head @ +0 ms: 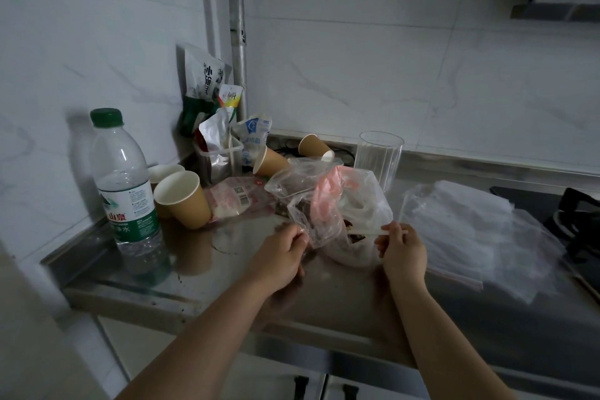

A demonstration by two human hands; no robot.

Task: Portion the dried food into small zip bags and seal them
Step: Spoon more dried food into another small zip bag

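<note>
A clear zip bag holding dark dried food lies on the steel counter in front of me. My left hand pinches its left edge and my right hand pinches the zip strip at its right end. Behind it sits a crumpled clear bag with a pink plastic bag and more dark food. A stack of empty zip bags lies to the right.
A water bottle stands at the left beside paper cups, two of them tipped over further back. Snack packets lean in the corner by a pipe. A clear glass stands behind the bags. A gas hob is at the right edge.
</note>
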